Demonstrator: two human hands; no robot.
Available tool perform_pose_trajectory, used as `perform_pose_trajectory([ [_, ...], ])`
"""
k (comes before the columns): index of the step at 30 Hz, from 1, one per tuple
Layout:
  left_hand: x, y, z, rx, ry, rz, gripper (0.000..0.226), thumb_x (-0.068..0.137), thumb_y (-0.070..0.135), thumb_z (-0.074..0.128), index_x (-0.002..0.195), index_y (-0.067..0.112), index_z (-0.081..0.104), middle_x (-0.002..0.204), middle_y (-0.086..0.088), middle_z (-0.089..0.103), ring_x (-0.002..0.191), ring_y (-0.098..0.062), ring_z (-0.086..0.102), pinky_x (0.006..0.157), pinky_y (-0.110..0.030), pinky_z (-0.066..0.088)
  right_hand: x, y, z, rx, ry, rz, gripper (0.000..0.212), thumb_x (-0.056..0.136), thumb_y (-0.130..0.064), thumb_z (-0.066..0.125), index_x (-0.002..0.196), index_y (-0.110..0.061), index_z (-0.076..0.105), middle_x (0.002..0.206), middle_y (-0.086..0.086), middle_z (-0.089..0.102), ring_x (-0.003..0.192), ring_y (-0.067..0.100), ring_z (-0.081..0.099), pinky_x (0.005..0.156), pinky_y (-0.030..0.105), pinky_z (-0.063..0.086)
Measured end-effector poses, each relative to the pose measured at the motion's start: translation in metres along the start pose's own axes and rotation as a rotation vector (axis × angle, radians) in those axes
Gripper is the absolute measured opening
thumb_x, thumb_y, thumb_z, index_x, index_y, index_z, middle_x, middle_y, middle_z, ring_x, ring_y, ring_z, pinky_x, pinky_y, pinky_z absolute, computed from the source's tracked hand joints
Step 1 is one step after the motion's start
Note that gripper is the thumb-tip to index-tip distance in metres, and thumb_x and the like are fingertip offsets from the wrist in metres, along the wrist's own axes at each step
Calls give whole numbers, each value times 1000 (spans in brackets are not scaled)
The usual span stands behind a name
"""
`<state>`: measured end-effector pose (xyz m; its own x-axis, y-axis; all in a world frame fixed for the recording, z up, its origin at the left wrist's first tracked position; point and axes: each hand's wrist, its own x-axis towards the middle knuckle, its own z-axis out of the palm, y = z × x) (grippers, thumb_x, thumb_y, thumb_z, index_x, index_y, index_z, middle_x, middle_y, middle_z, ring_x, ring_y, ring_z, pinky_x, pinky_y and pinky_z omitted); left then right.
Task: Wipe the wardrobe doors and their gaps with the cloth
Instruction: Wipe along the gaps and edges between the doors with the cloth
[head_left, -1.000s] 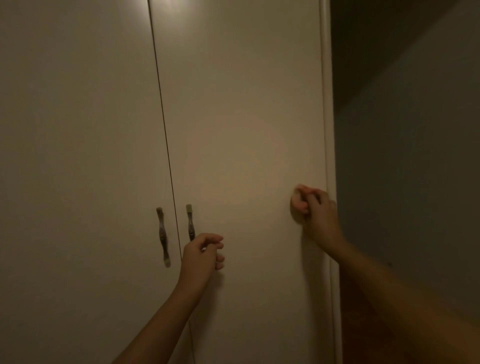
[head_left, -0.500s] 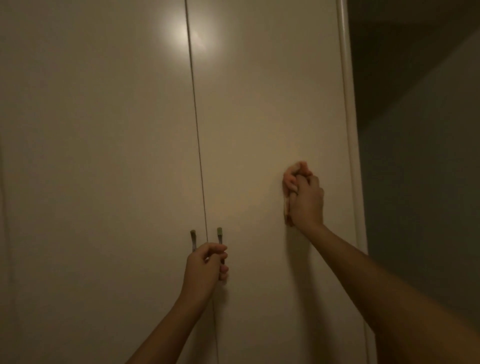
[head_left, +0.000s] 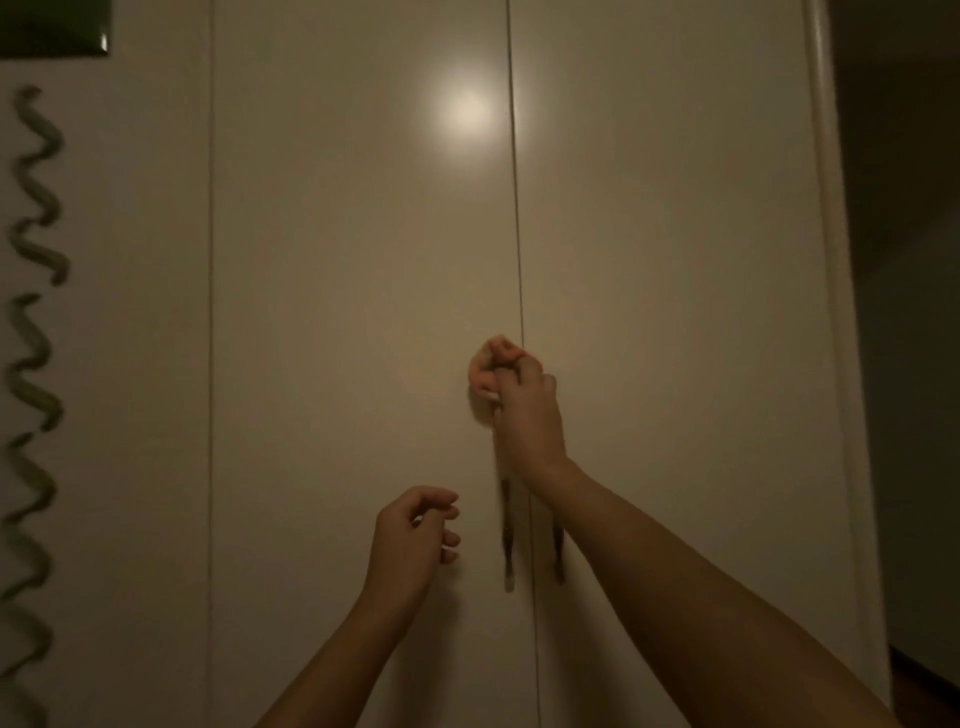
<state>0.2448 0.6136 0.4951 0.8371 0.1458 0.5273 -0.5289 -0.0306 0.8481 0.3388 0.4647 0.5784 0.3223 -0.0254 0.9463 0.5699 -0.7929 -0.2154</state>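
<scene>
Your right hand (head_left: 522, 410) presses the cloth (head_left: 482, 370) at the gap (head_left: 516, 234) between two doors.

Your right fingers are curled tight round the bunched pink cloth, which sits on the left door (head_left: 363, 260) right at the gap's edge, just above the handles (head_left: 506, 545) (blurred, one on each side of the gap). The right door (head_left: 675, 260) lies past the gap. Your left hand (head_left: 413, 535) hangs lower, in front of the left door, fingers loosely curled and pinching nothing. A wavy green strip (head_left: 34, 322) runs down at far left.
</scene>
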Motion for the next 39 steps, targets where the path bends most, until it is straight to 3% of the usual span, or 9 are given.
perform_pose_trajectory([
  [5,4,-1,-23,-3,44,6,29,90,-7,41,86,9,65,84,-12,63,59,-20,55,56,-32,50,0,-31,29,-98,-253,-110,37,90,-9,54,126,-20,57,134,4,43,118,22,39,92,39,43],
  [10,2,2,-26,-29,46,20,27,90,-5,44,88,12,65,85,-12,64,62,-21,56,58,-34,50,-2,-45,16,33,-487,-145,25,89,-19,57,111,-22,70,115,1,58,101,14,54,81,20,43],
  [14,-1,5,-25,-46,58,51,20,90,-1,49,94,13,63,87,-12,64,66,-21,58,58,-35,53,-9,-54,-16,327,-606,105,22,89,-4,55,100,-14,72,85,-7,67,72,9,63,65,24,52],
  [17,-6,9,-23,-37,90,91,17,93,10,53,107,13,61,96,-12,64,78,-23,61,68,-42,56,-16,-53,-39,434,-653,193,27,86,-9,57,110,-15,67,92,3,69,80,14,67,65,23,51],
  [22,-14,17,-17,-39,56,58,50,89,39,60,135,25,44,112,2,59,103,-16,60,93,-42,52,-43,-55,-73,540,-620,317,42,72,-19,63,114,-20,60,111,0,63,100,13,62,73,23,50],
  [28,-35,32,1,-205,-219,-106,93,74,51,68,150,24,21,131,4,48,121,-18,53,103,-45,44,-89,-60,-109,680,-583,391,31,82,0,62,107,-17,63,106,3,67,93,15,68,76,27,56],
  [30,-44,36,5,-233,-338,-125,83,76,45,73,145,21,34,136,0,54,116,-18,60,97,-44,50,-102,-62,-120,721,-562,402,27,84,-1,61,106,-16,64,103,4,69,92,17,69,78,32,57],
  [33,-64,47,12,-246,-425,-102,42,85,25,66,126,15,59,115,-6,70,103,-22,68,76,-37,56,-120,-65,-136,767,-500,446,26,84,-8,65,108,-17,66,104,3,70,96,26,69,82,45,58],
  [39,-83,56,13,-285,-456,-142,29,87,13,62,115,8,66,113,-14,69,102,-31,67,78,-44,57,-139,-73,-165,796,-453,524,28,87,-8,67,113,-17,63,115,4,67,101,28,68,79,51,58],
])
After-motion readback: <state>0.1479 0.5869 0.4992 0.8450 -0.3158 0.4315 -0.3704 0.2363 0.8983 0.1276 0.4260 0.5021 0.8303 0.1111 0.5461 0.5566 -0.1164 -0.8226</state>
